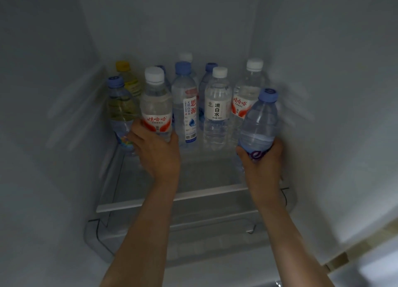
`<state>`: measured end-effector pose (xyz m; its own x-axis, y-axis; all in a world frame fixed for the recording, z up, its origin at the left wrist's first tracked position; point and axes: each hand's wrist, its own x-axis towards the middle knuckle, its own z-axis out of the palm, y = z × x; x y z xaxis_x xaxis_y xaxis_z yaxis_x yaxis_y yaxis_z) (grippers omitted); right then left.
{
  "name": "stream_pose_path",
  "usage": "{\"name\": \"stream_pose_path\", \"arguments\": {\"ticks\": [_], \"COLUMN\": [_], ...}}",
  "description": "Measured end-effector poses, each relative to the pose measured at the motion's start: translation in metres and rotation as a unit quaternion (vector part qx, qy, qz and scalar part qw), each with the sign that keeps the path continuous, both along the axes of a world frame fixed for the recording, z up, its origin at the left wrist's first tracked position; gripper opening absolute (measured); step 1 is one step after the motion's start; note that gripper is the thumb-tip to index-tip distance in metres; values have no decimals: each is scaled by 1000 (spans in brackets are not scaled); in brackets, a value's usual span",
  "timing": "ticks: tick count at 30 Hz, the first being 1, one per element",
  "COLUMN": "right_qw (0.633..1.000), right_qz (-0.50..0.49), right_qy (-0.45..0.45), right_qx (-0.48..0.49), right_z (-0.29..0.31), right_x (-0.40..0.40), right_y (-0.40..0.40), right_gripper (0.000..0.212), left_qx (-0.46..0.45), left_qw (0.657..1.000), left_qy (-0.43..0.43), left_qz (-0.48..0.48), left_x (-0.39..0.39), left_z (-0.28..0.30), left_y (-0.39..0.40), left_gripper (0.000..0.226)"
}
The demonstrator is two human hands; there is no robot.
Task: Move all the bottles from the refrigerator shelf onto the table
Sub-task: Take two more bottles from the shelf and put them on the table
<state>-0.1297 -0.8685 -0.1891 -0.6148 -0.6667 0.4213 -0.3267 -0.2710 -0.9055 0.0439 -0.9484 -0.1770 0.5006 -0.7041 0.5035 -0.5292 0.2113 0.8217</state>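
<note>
Glass shelf (pixel 172 197) edge lies nearest; just beyond it the left hand (pixel 157 151) grips a white-capped bottle (pixel 156 105) and the right hand (pixel 261 159) grips a tilted blue-capped bottle (pixel 259 118), so this looks like the pick-up step. Next, both need drawing out clear of the remaining bottles (pixel 216 108) toward the worktop, which is out of view. Rear bottles are partly hidden and dim.

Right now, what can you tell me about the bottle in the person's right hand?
The blue-capped bottle is clear, blue-tinted plastic with a ribbed body, a purple label near its base and water inside. It leans right, at the front right of the fridge shelf. The right hand grips its lower part; whether its base touches the shelf is hidden.
</note>
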Motion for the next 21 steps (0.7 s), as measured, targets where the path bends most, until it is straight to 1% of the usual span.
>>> {"name": "stream_pose_path", "arguments": {"ticks": [4, 8, 14, 21], "right_qw": [1000, 1000, 999, 997], "right_qz": [11, 9, 2, 35], "right_qy": [-8, -24, -39, -61], "right_qx": [1, 2, -14, -20], "right_z": [-1, 0, 9, 21], "right_x": [-1, 0, 2, 12], "right_y": [4, 10, 33, 69], "right_gripper": [52, 55, 57, 56], "left_qx": [-25, -38, -53, -42], "left_qw": [999, 997, 991, 979], "left_qy": [3, 23, 91, 137], "left_qz": [-40, -68, -84, -143], "left_x": [-4, -4, -5, 1], "left_z": [-3, -4, 9, 31], "left_y": [18, 33, 68, 113], "left_gripper": [71, 76, 82, 77]}}
